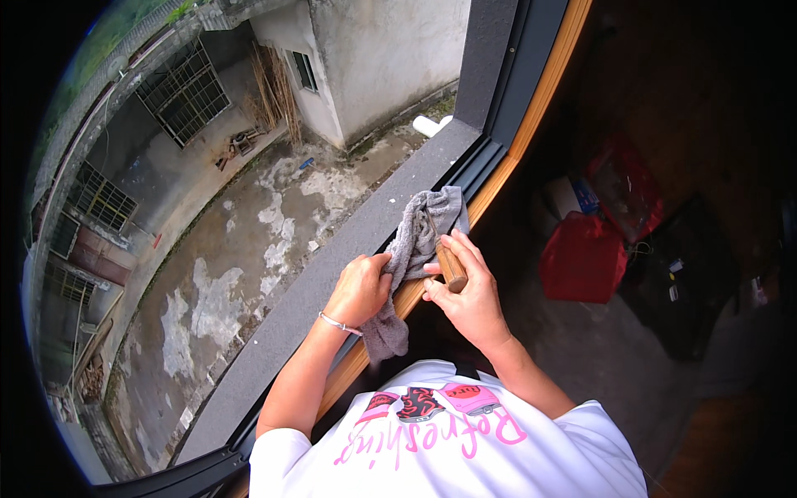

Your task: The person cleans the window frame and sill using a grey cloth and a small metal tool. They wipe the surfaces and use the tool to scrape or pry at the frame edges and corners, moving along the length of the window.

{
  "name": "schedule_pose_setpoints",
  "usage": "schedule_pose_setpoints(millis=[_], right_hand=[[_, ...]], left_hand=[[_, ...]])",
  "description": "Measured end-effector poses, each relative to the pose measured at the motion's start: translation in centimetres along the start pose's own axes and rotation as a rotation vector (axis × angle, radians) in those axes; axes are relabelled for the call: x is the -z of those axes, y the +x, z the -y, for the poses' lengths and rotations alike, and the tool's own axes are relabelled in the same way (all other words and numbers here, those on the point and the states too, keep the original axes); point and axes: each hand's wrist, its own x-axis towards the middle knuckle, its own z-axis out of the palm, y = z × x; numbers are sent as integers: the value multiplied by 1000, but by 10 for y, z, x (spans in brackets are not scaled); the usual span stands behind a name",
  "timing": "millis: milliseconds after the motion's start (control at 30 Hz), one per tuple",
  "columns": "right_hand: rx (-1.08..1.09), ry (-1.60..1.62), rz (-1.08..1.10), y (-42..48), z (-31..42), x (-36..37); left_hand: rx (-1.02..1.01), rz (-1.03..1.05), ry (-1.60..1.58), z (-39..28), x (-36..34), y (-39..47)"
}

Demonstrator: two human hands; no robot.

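A grey terry cloth (pixel 408 233) lies bunched over the dark metal window track (pixel 482 165) and the wooden window trim (pixel 492 190). My left hand (pixel 361 287) grips the cloth's near-left edge, and a loose end hangs below it over the trim. In my right hand (pixel 467 289) is a tool with a wooden handle (pixel 451 267), held between thumb and fingers. Its thin shaft points away from me onto the cloth; the tip is hidden in the folds.
Outside the track runs a grey stone sill (pixel 348 249), with a concrete yard (pixel 249 249) beyond. To the right, on the dim floor inside, lie red bags (pixel 582 258) and a blue-and-white box (pixel 584 196). The window's side frame (pixel 520 68) rises ahead.
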Motion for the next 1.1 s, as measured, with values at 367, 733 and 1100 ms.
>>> schedule_pose_setpoints(millis=[367, 733, 1100], right_hand=[[525, -740, 17, 32, -6, -29], [529, -512, 30, 21, 17, -5], [495, -564, -21, 40, -25, -11]], left_hand=[[31, -8, -127, -4, -4, 14], [97, 11, -216, -4, 1, 10], [73, 43, -201, -12, -3, 24]])
